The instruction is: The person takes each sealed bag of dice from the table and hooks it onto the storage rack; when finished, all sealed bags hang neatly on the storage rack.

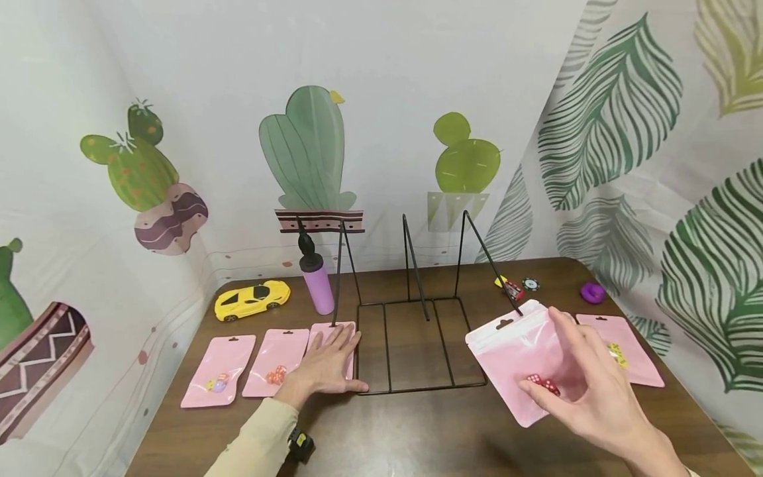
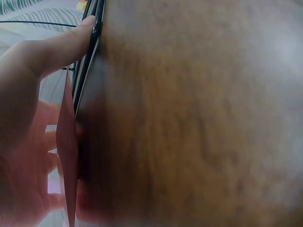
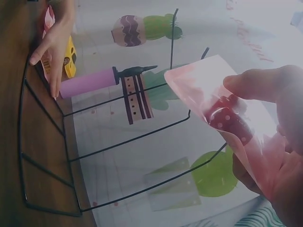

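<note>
Right hand [image 1: 587, 391] pinches pink pouch [image 1: 518, 358], red dice [image 1: 542, 384] inside | left hand [image 1: 328, 364] flat on pouch [image 1: 334, 331]

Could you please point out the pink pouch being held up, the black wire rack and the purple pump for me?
pink pouch [image 1: 514, 344]: head view, on its upper front face.
black wire rack [image 1: 386, 344]: head view, on a base wire.
purple pump [image 1: 319, 289]: head view, on its purple barrel.

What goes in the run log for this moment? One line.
right hand: holds pink pouch with red dice | left hand: flat on pink pouch beside wire rack | table
</note>
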`<state>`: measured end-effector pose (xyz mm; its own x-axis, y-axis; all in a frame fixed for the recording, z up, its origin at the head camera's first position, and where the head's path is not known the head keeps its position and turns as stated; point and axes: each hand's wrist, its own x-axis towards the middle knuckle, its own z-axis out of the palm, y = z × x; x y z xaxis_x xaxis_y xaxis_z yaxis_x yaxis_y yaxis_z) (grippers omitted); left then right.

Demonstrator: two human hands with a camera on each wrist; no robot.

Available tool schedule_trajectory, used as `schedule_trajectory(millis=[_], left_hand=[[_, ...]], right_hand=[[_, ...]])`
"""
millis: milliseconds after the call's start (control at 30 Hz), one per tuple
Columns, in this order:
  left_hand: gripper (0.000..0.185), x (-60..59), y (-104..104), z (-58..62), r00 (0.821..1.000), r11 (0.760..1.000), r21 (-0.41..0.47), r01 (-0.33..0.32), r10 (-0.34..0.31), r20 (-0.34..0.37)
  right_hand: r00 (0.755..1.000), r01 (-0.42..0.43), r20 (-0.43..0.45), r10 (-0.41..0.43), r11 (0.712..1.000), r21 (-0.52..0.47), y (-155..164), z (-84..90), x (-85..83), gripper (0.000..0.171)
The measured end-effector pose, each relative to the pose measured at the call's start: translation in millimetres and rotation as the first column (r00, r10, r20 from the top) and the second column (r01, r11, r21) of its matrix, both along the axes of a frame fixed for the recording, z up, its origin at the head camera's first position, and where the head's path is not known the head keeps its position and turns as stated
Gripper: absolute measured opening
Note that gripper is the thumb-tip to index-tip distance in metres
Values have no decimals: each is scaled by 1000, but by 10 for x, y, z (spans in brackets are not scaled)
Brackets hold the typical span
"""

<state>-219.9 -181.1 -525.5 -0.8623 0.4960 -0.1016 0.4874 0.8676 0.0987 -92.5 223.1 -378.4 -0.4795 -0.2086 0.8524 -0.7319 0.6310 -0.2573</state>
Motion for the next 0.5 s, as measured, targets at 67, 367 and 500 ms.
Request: schedule_trajectory(millis=[67, 367, 500], left_hand=[[115, -2, -1, -4, 1000, 1000, -4, -2, 2, -1], [114, -11, -3, -2, 1000, 1000, -2, -7, 7, 0], [113, -11, 2, -8, 1000, 1000, 5, -3, 3, 4]], right_hand=[[1000, -1, -15, 1, 1000, 3, -5, 23, 23, 89], [998, -25, -52, 24, 999, -19, 67, -7, 81, 86], [999, 4, -47, -5, 1000, -24, 65, 15, 76, 87]])
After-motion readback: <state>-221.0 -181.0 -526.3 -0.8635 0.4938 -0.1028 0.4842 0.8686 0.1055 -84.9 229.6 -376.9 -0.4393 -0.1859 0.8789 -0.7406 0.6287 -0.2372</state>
